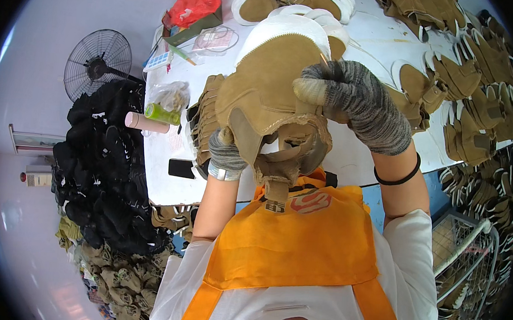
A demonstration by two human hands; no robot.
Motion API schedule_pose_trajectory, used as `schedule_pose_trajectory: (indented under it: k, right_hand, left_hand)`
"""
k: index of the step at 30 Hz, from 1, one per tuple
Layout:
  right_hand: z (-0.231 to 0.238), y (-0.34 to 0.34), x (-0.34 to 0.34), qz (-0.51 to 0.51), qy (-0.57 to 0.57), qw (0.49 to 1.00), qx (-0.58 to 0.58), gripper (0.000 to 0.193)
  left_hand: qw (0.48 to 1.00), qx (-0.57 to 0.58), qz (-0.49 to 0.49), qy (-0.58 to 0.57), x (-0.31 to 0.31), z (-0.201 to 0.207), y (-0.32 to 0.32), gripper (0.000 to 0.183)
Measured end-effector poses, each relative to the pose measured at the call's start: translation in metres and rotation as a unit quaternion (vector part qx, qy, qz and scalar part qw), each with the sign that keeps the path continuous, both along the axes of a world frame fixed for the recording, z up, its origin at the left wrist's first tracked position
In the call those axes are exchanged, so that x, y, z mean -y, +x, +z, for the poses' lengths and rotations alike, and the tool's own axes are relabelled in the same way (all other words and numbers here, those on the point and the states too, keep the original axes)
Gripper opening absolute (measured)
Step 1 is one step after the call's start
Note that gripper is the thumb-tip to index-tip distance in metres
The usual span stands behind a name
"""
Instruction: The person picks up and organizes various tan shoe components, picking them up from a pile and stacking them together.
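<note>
A tan suede shoe upper [268, 77], with a white lining edge at its toe and ragged inner flaps, is held up in front of my chest. My left hand [227, 151], in a grey knit glove, is closed on its lower left side, the thumb over a flap. At the upper's right edge my right hand [356, 101], also gloved, is closed with its fingertips against the suede. A thin pointed tip [324, 59] shows beside those fingers; what it belongs to is hidden. Behind my left hand is a stack of tan uppers [207, 112].
The white table [352, 158] bears more tan uppers [453, 75] at right and far side. On its left are a phone [182, 168], a pink bottle [146, 122], a green roll [162, 113] and a box with a red bag [196, 7]. A wire cart [461, 251] stands right, a fan [98, 66] left.
</note>
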State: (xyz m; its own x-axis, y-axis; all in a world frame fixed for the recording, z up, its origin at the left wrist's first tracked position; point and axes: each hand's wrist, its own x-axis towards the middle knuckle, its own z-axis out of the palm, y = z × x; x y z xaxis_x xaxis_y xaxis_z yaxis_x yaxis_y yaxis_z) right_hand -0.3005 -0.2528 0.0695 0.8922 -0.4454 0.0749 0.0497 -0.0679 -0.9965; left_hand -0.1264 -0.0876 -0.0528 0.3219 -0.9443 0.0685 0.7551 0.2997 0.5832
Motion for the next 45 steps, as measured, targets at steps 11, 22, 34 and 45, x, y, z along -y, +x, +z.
schedule_pose_trajectory:
  k: [11,22,34,45]
  right_hand:
    - [-0.022,0.006,0.007,-0.065,-0.049,0.989,0.124,0.022]
    - [-0.04,0.015,-0.036,-0.014,-0.047,0.998,0.048,0.058]
    - [-0.046,0.005,-0.045,0.006,-0.095,0.995,0.012,0.057]
    - [-0.054,-0.006,-0.027,-0.165,-0.057,0.977,0.125,0.019]
  left_hand:
    - [0.992,0.079,0.091,0.029,-0.005,0.009,0.009,0.088]
    - [0.91,0.308,0.249,0.122,0.008,-0.007,0.009,0.06]
    - [0.991,-0.023,0.128,-0.017,0.008,-0.028,0.012,0.062]
    - [0.984,-0.085,0.153,-0.025,0.002,-0.032,0.015,0.053]
